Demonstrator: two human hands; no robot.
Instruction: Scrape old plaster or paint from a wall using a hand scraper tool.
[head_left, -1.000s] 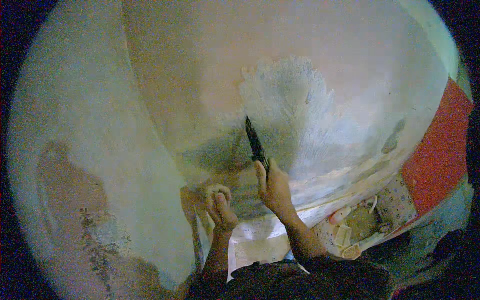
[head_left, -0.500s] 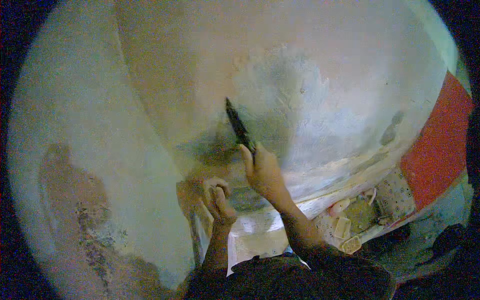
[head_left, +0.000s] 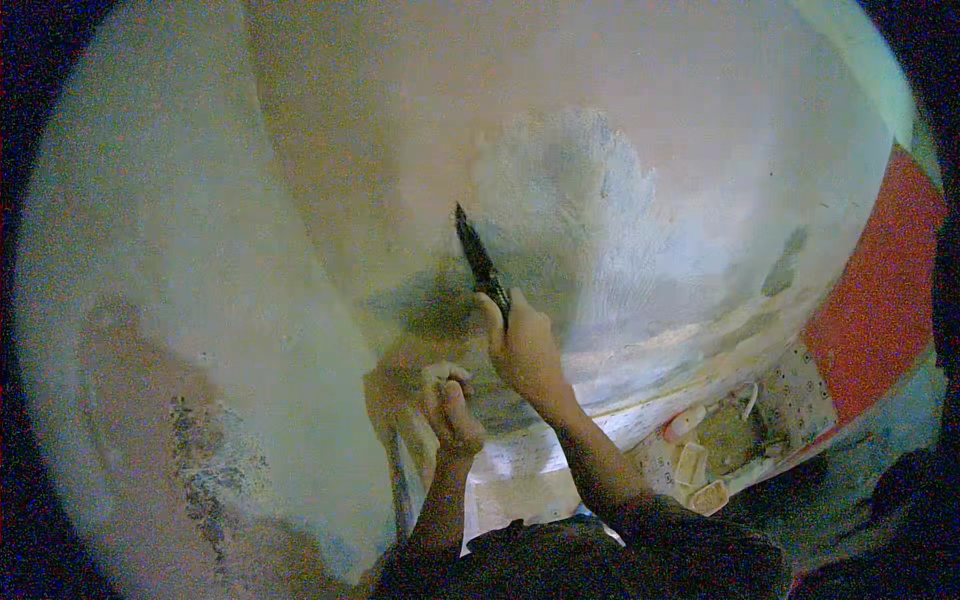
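Note:
My right hand (head_left: 528, 352) is closed around the lower end of a long, dark, blade-like tool (head_left: 479, 258). The tool points up and slightly left, its tapered tip against or just in front of the pale wall (head_left: 440, 130); which of the two I cannot tell. To the tip's right, a whitish smeared patch (head_left: 610, 200) with streaks covers part of this wall. Lower and to the left, my left hand (head_left: 452, 415) is curled with its fingers folded in, close to the wall's brownish lower part. Whatever lies inside those fingers, if anything, is hidden.
At the left, another wall face (head_left: 190, 200) meets this one along a corner and bears dark, rough stains. A red panel (head_left: 875, 290) stands at the right. Low on the right is a patterned surface (head_left: 800, 385) with several small pale blocks (head_left: 690, 465).
The view has shifted slightly, so the wall and patch appear a little lower and farther right. My right hand still grips the tool at nearly the same tilt; my left hand stays curled.

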